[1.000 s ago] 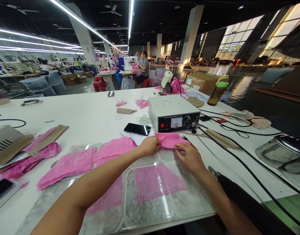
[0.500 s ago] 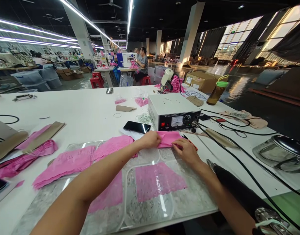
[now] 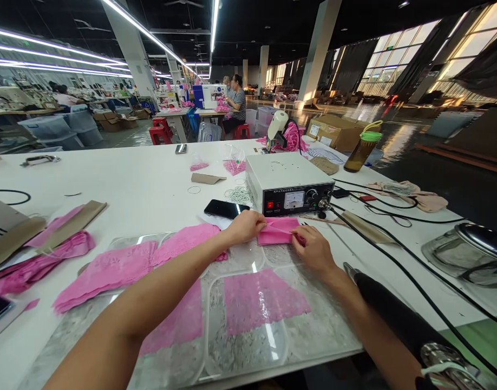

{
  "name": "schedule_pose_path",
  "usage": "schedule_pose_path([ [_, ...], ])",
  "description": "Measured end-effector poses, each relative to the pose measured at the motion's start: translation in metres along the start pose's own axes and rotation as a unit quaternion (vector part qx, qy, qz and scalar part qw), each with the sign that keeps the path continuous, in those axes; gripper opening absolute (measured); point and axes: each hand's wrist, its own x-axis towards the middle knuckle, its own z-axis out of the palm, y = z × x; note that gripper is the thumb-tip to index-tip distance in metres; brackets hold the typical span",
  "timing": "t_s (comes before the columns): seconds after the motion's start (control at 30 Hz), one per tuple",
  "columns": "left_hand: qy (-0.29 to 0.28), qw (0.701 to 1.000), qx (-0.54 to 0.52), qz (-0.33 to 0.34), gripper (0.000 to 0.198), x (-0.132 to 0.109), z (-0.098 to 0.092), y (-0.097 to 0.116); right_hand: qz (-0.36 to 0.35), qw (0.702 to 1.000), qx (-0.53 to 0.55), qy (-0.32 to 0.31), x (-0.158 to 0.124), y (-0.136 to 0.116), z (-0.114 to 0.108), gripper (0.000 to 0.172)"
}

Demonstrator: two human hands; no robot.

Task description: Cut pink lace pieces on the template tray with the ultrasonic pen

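My left hand (image 3: 247,225) is closed in a pinch at the left edge of a small pink fabric stack (image 3: 276,237). My right hand (image 3: 314,248) pinches at the stack's right edge. Between the fingertips of both hands stretches a thin pink fabric piece (image 3: 281,229), held just over the stack. Below them, a pink lace-edged panel (image 3: 265,300) lies flat on a clear, marbled sheet (image 3: 248,352). Pink scalloped panels (image 3: 106,271) are piled beside my left forearm, which partly covers another pink panel (image 3: 177,325).
Behind my hands stands a control box (image 3: 291,181), with a black phone (image 3: 226,208) at its left. Black cables (image 3: 394,246) and a black handheld tool (image 3: 386,303) lie along my right forearm. A glass pot (image 3: 468,254) stands at the right. A person (image 3: 237,103) sits farther back.
The pink piece between my hands has narrowed to a thin stretched strip, showing the stack beneath. My right hand has moved slightly right and its fingers have drawn together.
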Motion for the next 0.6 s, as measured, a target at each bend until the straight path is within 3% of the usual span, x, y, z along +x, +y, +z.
schedule_pose_path([
  [0.1, 0.024, 0.999, 0.008, 0.020, 0.020, -0.027, -0.009, 0.002, -0.036, 0.999, 0.009, 0.003, -0.010, -0.006, -0.010, 0.016],
  [0.2, 0.025, 0.999, 0.010, 0.040, 0.024, -0.075, -0.010, 0.006, -0.085, 0.995, 0.032, -0.028, -0.032, -0.021, -0.021, 0.019],
  [0.4, -0.005, 0.997, 0.002, 0.074, 0.027, -0.167, 0.011, 0.026, -0.200, 0.972, 0.075, -0.098, -0.078, -0.051, -0.038, 0.027],
  [0.6, -0.013, 0.994, 0.032, 0.101, 0.024, -0.191, 0.029, 0.041, -0.229, 0.965, 0.074, -0.103, -0.092, -0.058, -0.048, 0.032],
])
